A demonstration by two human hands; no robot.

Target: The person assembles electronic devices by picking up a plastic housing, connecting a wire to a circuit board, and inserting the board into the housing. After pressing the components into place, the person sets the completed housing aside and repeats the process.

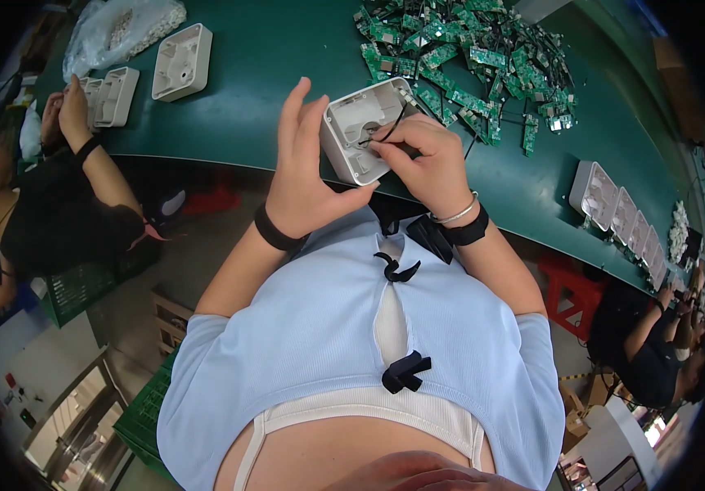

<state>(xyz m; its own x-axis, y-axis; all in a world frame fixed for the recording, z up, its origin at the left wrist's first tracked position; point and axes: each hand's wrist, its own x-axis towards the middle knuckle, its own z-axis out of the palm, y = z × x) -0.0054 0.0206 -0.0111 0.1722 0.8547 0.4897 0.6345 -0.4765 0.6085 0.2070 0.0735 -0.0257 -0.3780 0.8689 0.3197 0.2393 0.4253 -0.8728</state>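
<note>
one white box (339,149) | left hand (303,184): spread against it | right hand (432,157): pinching black cable (398,122)

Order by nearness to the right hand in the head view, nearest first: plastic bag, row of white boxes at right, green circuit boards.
1. Green circuit boards, just beyond the right hand.
2. Row of white boxes, right side.
3. Plastic bag, upper left.

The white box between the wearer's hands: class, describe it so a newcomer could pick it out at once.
On the green table, find the heap of circuit boards. Just to its lower left, at the table's near edge, is an open white box. Unlike other white boxes, it has the wearer's right hand pinching a black cable over it.
</note>
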